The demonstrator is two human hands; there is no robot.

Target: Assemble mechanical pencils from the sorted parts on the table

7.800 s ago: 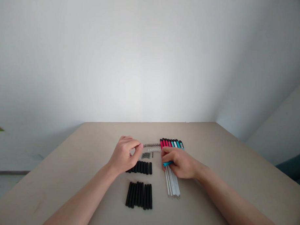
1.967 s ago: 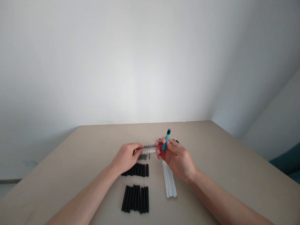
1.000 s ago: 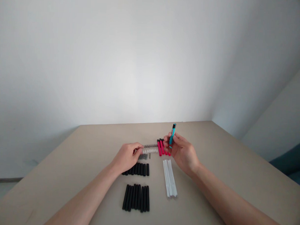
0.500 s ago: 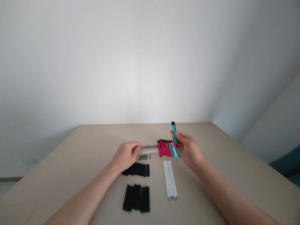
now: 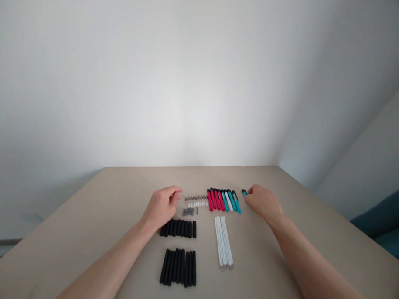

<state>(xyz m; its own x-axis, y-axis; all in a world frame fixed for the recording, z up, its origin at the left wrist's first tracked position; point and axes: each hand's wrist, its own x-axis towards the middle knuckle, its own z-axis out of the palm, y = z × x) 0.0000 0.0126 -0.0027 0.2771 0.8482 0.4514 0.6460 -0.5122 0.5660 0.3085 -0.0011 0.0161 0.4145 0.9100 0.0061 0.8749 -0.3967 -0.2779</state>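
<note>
My right hand point(image 5: 262, 202) is low at the table, its fingers closed round a teal pen barrel point(image 5: 244, 192) with a black top. Most of that barrel is hidden behind the fingers. To its left lies a row of pen barrels point(image 5: 218, 199) in red, teal and white, with black tops on most. My left hand point(image 5: 161, 205) hovers over the left end of the upper black tubes, fingers curled and pressed together. Whatever is between those fingertips, if anything, cannot be seen. Metal tips and springs point(image 5: 196, 197) lie just right of it.
White plastic bits point(image 5: 198, 204) and thin springs point(image 5: 188, 212) lie in short rows. Nearer me are short black tubes point(image 5: 179, 228), longer black tubes point(image 5: 178, 268) and white pen refills point(image 5: 223, 243). The beige table point(image 5: 125, 216) meets a pale wall.
My right hand has lowered the teal pen barrel from the air to the table, right of the row. My left hand has shifted slightly left, away from the metal parts.
</note>
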